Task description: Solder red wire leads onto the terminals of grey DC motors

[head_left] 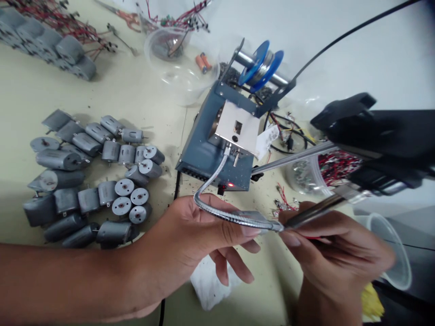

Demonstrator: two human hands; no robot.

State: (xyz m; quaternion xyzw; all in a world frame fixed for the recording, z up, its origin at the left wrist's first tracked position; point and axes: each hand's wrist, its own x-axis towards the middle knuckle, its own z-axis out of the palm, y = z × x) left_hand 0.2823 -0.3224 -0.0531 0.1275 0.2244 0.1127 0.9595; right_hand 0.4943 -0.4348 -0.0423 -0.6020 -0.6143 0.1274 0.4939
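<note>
My left hand (pixel 217 231) is closed around a small grey motor (pixel 251 215), which is largely hidden behind my thumb and a braided metal feed tube (pixel 217 213). That tube curves from the blue-grey solder feeder (pixel 200 149) to the tip of a soldering iron (pixel 314 210) that slants in from a black holder (pixel 380 145). Just below the tip, my right hand (pixel 336 258) pinches a red wire (pixel 312 237), of which only a short length shows. The meeting point of wire, motor and tip is blocked by my fingers.
Grey motors (pixel 88 199) lie grouped on the table's left, with wired ones (pixel 68 50) at the far left. A blue solder spool (pixel 261 65) sits on the feeder. A clear bowl (pixel 156 63), a tub of red wires (pixel 306 174), and a white cloth (pixel 210 285) surround the hands.
</note>
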